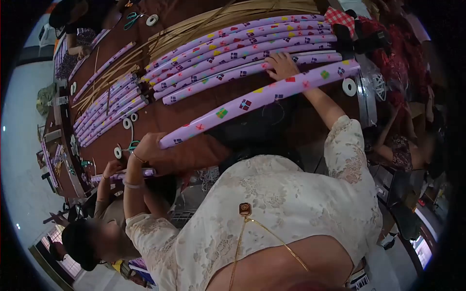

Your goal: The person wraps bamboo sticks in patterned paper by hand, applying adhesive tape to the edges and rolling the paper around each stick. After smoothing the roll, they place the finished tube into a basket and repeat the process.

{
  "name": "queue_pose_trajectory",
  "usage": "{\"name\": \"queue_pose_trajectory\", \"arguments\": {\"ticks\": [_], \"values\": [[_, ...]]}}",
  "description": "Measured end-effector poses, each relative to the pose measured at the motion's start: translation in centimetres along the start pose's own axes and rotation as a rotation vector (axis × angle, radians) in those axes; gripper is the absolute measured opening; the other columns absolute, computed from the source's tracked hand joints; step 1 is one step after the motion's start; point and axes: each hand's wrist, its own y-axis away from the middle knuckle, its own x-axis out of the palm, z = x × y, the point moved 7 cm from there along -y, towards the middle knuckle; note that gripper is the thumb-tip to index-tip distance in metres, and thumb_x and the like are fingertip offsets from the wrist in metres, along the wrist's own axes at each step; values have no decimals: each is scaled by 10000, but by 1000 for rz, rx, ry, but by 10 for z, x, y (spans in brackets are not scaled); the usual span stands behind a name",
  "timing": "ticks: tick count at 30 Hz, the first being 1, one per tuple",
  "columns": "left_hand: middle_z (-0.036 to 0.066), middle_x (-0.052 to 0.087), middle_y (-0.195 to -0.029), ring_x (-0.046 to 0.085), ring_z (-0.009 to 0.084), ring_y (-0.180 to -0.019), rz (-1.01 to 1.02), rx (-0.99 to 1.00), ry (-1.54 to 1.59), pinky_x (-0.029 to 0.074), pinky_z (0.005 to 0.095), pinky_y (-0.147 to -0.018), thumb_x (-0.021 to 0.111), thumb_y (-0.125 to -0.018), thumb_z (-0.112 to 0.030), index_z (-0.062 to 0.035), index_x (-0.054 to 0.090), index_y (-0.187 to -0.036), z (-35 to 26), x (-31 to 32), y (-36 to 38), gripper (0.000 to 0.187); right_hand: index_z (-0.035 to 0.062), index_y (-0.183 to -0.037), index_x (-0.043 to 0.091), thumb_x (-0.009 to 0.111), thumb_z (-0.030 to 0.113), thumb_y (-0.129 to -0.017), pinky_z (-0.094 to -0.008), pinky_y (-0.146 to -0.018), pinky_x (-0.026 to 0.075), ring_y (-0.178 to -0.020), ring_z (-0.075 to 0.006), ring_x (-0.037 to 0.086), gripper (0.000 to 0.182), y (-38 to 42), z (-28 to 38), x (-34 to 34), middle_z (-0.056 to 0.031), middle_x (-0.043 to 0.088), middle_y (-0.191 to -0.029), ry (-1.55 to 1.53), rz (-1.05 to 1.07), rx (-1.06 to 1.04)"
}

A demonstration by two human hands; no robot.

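Observation:
A long roll of lilac wrapping paper [257, 101], printed with small gift boxes, slants in front of my body. At its lower left end my left hand [149, 147] is closed around the tip. The roll's right part crosses above my right forearm. Beyond it, my right hand [281, 65] rests with fingers apart on the nearest of several matching rolls [208, 83] lying side by side on the brown table [141, 114]. Part of its thumb side is hard to make out.
Shorter lilac rolls [109, 109] lie to the left. Brown strips [194, 26] stretch along the back. White tape rolls [349, 87] and green-handled scissors [132, 20] are on the table. A co-worker [104, 237] sits at my left, with a hand near a roll; others work around the table.

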Motion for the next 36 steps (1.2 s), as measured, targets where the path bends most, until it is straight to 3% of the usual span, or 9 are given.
{"name": "queue_pose_trajectory", "arguments": {"ticks": [3, 11, 18, 24, 27, 28, 30, 32, 36], "values": [[137, 619, -727, 603, 316, -696, 137, -70, -121, 478, 372, -630, 696, -633, -265, -74, 624, -853, -8, 3, 1, 301, 69, -1036, 513, 643, 235, -701, -401, -844, 337, -962, -253, 485, 396, 0, 2, -7, -93, 505, -1018, -66, 3, -7], [138, 621, -740, 605, 305, -696, 105, -97, -39, 478, 360, -642, 701, -627, -263, -65, 624, -853, -18, 3, 9, 310, 128, -982, 527, 710, 267, -639, -363, -786, 338, -969, -201, 494, 413, -14, 4, -12, -19, 519, -987, -23, -25, 58], [145, 626, -767, 615, 288, -712, 131, -53, -115, 481, 337, -644, 711, -624, -235, -50, 618, -901, -25, 2, 22, 345, 113, -1020, 516, 696, 316, -661, -390, -840, 317, -1013, -218, 478, 449, -17, 2, -4, -36, 511, -1030, -95, 123, 37], [144, 628, -777, 625, 268, -717, 106, 2, 2, 483, 325, -656, 720, -629, -221, -48, 618, -913, -17, 6, 21, 348, 121, -1072, 515, 645, 283, -741, -426, -891, 299, -1052, -231, 467, 391, 22, -15, -41, -46, 489, -1128, -123, -157, 132], [144, 630, -776, 628, 247, -709, 53, -51, -56, 483, 325, -661, 707, -648, -205, -43, 617, -921, -10, 1, 17, 330, 110, -1126, 502, 596, 366, -779, -454, -912, 306, -1068, -255, 469, 441, 65, -4, -26, -94, 510, -1130, -710, 12, 60], [139, 633, -786, 625, 230, -702, 45, -110, -35, 482, 321, -667, 692, -663, -191, -41, 616, -936, -12, -6, 11, 321, 128, -1248, 419, 610, 495, -732, -469, -968, 265, -1135, -256, 427, 662, 75, 11, -26, -123, 446, -1231, -683, 344, 272], [132, 632, -797, 618, 207, -710, -7, -113, -161, 478, 307, -674, 683, -669, -180, -34, 612, -950, 5, -10, -6, 324, 162, -1348, 283, 645, 598, -631, -491, -1001, 219, -1192, -276, 368, 914, 61, 65, -46, -134, 368, -1307, -496, 351, -32], [133, 628, -806, 610, 200, -723, 4, -129, 13, 472, 311, -680, 684, -662, -186, -22, 609, -933, -5, -17, -28, 325, 149, -1372, 212, 709, 549, -552, -480, -1027, 198, -1212, -293, 330, 1039, 57, 113, -36, -137, 355, -1317, -356, 488, -138], [150, 626, -835, 603, 257, -756, 1, -42, -60, 461, 349, -706, 674, -660, -238, -26, 602, -937, -1, -4, -58, 356, 144, -1297, 376, 719, 423, -539, -392, -940, 276, -1054, -277, 424, 877, 59, 135, -20, -116, 449, -1155, -241, 639, -189]]}}
